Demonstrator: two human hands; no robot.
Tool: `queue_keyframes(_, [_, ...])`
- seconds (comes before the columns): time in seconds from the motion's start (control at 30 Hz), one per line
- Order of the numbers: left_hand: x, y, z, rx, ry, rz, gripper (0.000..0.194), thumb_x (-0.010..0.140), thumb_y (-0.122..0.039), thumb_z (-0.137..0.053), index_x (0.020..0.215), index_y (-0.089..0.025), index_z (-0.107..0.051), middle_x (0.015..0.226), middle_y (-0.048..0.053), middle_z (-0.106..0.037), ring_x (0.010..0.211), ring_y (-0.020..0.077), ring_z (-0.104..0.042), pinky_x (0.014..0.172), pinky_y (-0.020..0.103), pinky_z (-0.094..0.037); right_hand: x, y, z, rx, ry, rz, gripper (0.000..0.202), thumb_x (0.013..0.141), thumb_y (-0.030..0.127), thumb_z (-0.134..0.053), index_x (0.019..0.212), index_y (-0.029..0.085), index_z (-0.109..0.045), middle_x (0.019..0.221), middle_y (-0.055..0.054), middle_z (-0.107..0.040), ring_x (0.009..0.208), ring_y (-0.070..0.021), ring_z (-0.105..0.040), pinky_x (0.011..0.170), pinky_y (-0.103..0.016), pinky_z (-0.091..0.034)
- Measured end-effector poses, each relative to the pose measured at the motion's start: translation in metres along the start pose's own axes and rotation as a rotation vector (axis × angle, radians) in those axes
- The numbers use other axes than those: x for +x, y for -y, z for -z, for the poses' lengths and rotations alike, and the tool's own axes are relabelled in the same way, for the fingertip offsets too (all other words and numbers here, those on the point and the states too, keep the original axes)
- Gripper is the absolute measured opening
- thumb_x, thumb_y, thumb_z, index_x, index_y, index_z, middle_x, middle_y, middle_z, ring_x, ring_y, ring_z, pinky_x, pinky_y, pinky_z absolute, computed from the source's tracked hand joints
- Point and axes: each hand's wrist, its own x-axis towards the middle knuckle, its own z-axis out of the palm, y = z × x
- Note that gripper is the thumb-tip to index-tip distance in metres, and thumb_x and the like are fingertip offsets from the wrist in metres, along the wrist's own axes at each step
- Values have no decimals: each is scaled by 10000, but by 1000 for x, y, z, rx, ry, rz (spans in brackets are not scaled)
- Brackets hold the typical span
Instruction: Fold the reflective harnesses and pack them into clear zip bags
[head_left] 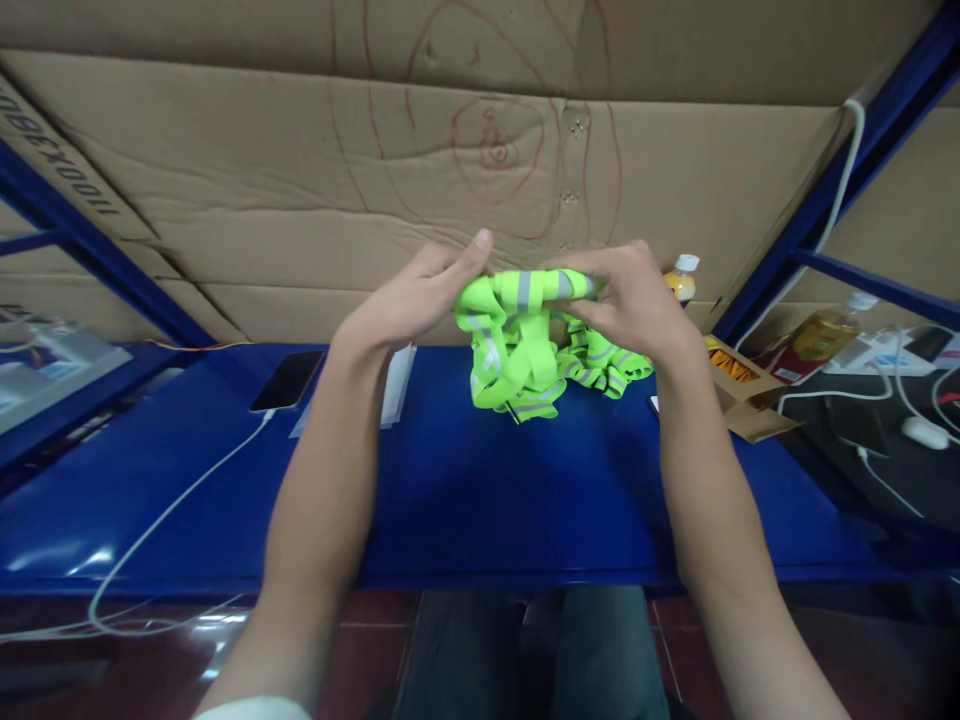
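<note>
**Two bare hands stretch a neon reflective webbing above a blue counter**

The fingers of the left hand [424, 300] are clamped on one end of the top fold of the reflective webbing [525, 350], with the thumb raised along its upper edge. The fingers of the right hand [630, 295] are clamped on the other end; the fingertips behind the fold are hidden. Between the hands, the yellow-green webbing with grey bands runs roughly level, and its loose loops hang below.

Just to the right of the webbing and partly behind it, a second bundle [611, 365] of the same colours lies crumpled on the blue counter [517, 500]. To the left of the webbing are some pale flat sheets [397, 385], partly hidden by the left forearm, and farther left a dark phone [289, 382] with a white cable [180, 492] plugged in.

To the right of the webbing, beyond the right hand, stand a small bottle [682, 282] with a white cap and an open cardboard box [752, 416] holding orange packets [731, 363]. Well apart on the same side is a larger bottle [821, 335] of yellow liquid. Behind the webbing rises a cardboard panel [262, 150] marked with red hand-drawn rings [497, 152].
</note>
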Motion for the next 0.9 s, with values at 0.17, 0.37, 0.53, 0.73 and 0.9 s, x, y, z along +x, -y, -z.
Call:
queue_keyframes(0.17, [4, 12, 2, -326, 12, 115, 446, 869, -596, -864, 840, -159, -784, 853, 101, -764, 805, 275, -739, 745, 372, -591, 6, -3, -22, -124, -58, 134, 329, 968, 286, -645, 1262, 319, -788, 1369, -61, -765, 1326, -364, -671, 1198, -567, -508])
queue_keyframes(0.37, [11, 23, 3, -375, -218, 135, 325, 670, -309, -964, 933, -181, -821, 955, 57, -773, 837, 196, -684, 723, 286, -544, 12, -3, -38, -196, 4, 273, 614, 958, 395, -697, 1536, 199, -631, 1593, -157, -608, 1493, -378, -538, 1280, -577, -415])
queue_keyframes(0.53, [6, 10, 2, -81, -197, -111, 439, 656, -255, -966, 1067, -208, -817, 1102, 59, -779, 1119, 303, -685, 996, 382, -561, 9, -11, -26, -147, -30, 112, 652, 914, 627, -773, 1448, 266, -675, 1485, -137, -689, 1361, -382, -625, 1196, -579, -475])
queue_keyframes(0.73, [4, -1, -18, -108, -218, -158, 371, 817, -503, -930, 1016, -227, -782, 1072, 74, -749, 1126, 313, -676, 1005, 397, -535, 5, -10, -21, 111, 109, -49, 554, 825, 751, -816, 972, 222, -745, 846, -12, -697, 794, -208, -602, 718, -327, -512])
queue_keyframes(0.9, [4, 7, -14, -64, -286, -192, 383, 1015, -596, -679, 885, -239, -731, 961, 67, -703, 1073, 301, -661, 970, 416, -494, 7, -4, -24, 261, 113, -76, 587, 750, 756, -865, 906, 204, -736, 777, 6, -636, 709, -150, -511, 612, -268, -419])
